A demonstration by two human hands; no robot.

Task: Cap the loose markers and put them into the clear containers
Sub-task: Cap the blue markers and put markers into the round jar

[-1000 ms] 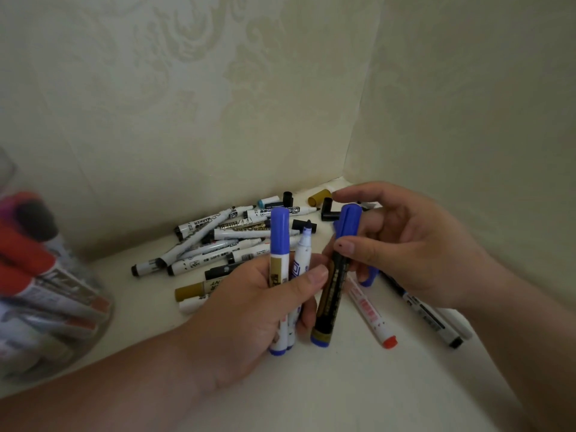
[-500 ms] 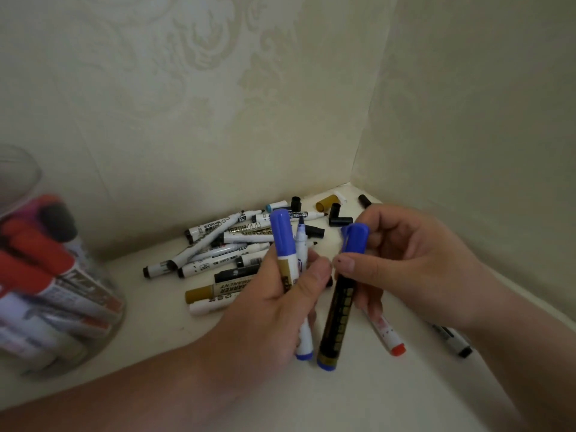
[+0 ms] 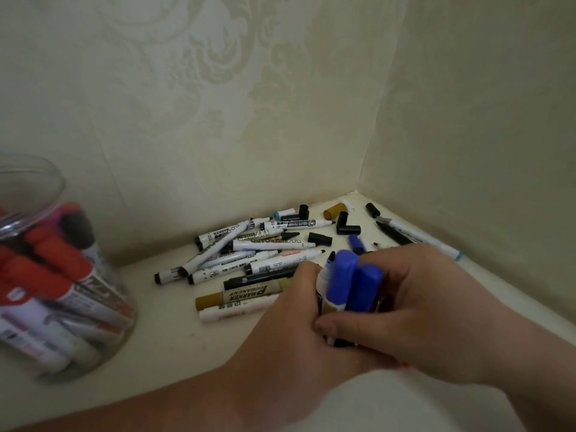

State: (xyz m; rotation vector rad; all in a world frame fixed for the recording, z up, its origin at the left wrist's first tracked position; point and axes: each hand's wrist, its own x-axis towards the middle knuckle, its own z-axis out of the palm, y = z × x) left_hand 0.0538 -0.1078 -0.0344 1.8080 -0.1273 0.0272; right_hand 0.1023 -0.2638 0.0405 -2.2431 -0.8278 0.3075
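- Both hands have come together since half a second ago: the blue-capped marker [image 3: 366, 285] that the right hand [image 3: 420, 307] held apart now stands pressed against the blue markers [image 3: 343, 275] in the left hand [image 3: 290, 313].
- Left hand curls round the bundle from nine o'clock.
- Right hand wraps round it from three o'clock, its thumb lying across the front.
- Two blue caps stand side by side, pointing up; at their ten o'clock an uncapped tip [image 3: 331, 258] shows.
- Bundle is held above the shelf [image 3: 174, 338], at about five o'clock in the view.
- Clear container [image 3: 46, 194] stands at nine o'clock, well apart from the hands, with red-capped markers [image 3: 56, 266] inside.
- Loose markers [image 3: 249, 254] lie piled at eleven o'clock from the hands.
- Black caps [image 3: 349, 229] and a gold cap [image 3: 331, 211] lie at twelve o'clock, near the corner.
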